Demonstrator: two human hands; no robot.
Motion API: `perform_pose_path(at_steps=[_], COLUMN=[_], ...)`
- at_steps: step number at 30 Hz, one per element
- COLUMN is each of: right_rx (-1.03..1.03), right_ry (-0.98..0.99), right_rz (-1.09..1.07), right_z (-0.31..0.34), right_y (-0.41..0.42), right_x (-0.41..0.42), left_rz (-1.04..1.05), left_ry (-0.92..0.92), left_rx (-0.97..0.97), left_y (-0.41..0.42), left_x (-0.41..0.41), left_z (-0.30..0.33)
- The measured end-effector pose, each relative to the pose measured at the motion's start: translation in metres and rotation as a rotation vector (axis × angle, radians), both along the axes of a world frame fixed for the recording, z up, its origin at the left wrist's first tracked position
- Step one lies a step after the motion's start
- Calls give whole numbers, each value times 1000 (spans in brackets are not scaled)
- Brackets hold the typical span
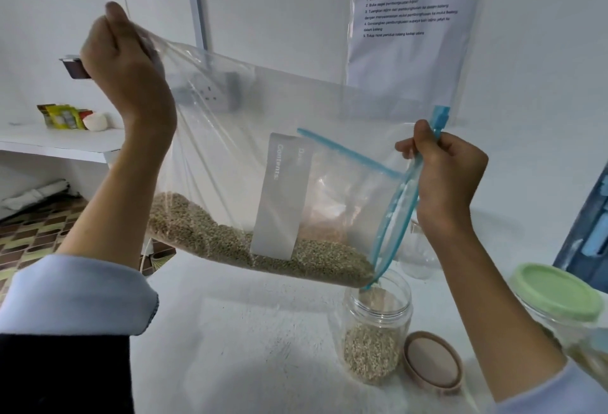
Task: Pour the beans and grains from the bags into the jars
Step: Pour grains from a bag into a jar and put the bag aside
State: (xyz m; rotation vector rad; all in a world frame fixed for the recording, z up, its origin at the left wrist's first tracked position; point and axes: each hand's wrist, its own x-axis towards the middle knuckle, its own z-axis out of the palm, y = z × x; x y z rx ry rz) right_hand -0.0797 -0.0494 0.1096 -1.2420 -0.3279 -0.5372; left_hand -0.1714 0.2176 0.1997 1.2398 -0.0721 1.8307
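Clear plastic zip bag (263, 124) w/ a blue seal strip, held tilted over the open jar (375, 331). I'm mid-pour: grains (230, 236) lie along the bag's low edge and run to the bottom corner of its mouth, which sits right above the jar's opening, a thin stream dropping in. Jar stands on the white tabletop (263, 331), roughly a third full I'd say.

My left hand (121, 64) pinches the bag's closed far corner, fingers curled, lifted high up and away from the jar. My right hand (450, 180) pinches the blue seal strip at the mouth, just above the jar, keeping the opening narrow.

Plenty of grain left in the bag, so this step is prob. less than half done. Next I'd raise the left corner more to keep the flow going, while holding the mouth centred over the jar; if the spout drifts off the rim, grains spill on the tabletop. Watch the fill level too.

Brown lid (432, 361) lies just right of the jar, underside up, for capping after. A green-lidded jar (559, 295) sits further right of it; an empty clear jar (418, 249) behind.
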Motion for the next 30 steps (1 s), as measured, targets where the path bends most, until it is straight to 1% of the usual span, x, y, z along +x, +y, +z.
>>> perform_pose_path(at_steps=[2, 5, 10, 14, 16, 19, 23, 26, 28, 30], right_rx=[22, -4, -2, 42, 18, 46, -40, -37, -74, -55], right_ry=[-16, -10, -17, -37, -26, -27, -6, -7, 3, -9], right_rz=[2, 24, 26, 24, 55, 28, 54, 40, 49, 10], right_z=[-1, -4, -4, -4, -5, -6, 0, 1, -1, -4], right_y=[-2, -3, -3, 1, 3, 5, 8, 6, 5, 4], right_x=[-1, -3, -3, -4, -4, -2, 0, 5, 5, 4], left_rz=[-12, 14, -7, 14, -2, -31, -25, -45, -34, -62], left_ry=[-10, 2, -16, -16, -21, -33, -44, -52, -52, -56], left_rx=[13, 22, 8, 12, 3, 11, -10, -15, -9, 2], left_y=[-4, -5, 0, 5, 2, 3, 8, 8, 9, 11], left_x=[2, 4, 5, 3, 4, 4, 3, 3, 2, 1], left_z=[-1, 0, 0, 1, 2, 2, 5, 4, 2, 1])
